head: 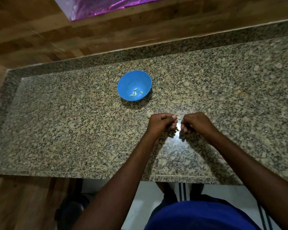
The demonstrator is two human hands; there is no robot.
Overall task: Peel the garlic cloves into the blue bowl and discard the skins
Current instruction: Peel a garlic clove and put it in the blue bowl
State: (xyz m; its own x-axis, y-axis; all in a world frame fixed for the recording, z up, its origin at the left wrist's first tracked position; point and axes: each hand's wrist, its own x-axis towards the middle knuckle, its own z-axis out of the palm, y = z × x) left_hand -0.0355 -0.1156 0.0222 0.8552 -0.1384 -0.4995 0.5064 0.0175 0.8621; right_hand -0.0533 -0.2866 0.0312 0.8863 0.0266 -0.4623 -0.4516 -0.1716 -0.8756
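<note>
A speckled granite countertop (73, 130) fills most of the view, with a raised granite lip along its far edge and wood-grain panelling (40, 30) behind it. A strip of shiny purple foil (96, 9) shows at the top. Below the counter's near edge are a blue shirt (198, 216) and a pale floor.

On the counter, beyond the hands, stands the blue bowl (131, 80). It holds four or five peeled garlic cloves (135, 93), small, pale yellow-green and curved, lying close together near the bottom on the side toward the person.

Both forearms reach in from the lower edge and meet near the counter's middle. The left hand (160, 122) and right hand (196, 122) sit just beside each other, fingers curled inward. Between their fingertips is a garlic clove (179, 117), pale and only partly visible; the left thumb and forefinger pinch it, and the right hand's fingertips appear to close on its other end.

More pale garlic (149, 113), blurred, lies on the counter just beyond the left hand.
</note>
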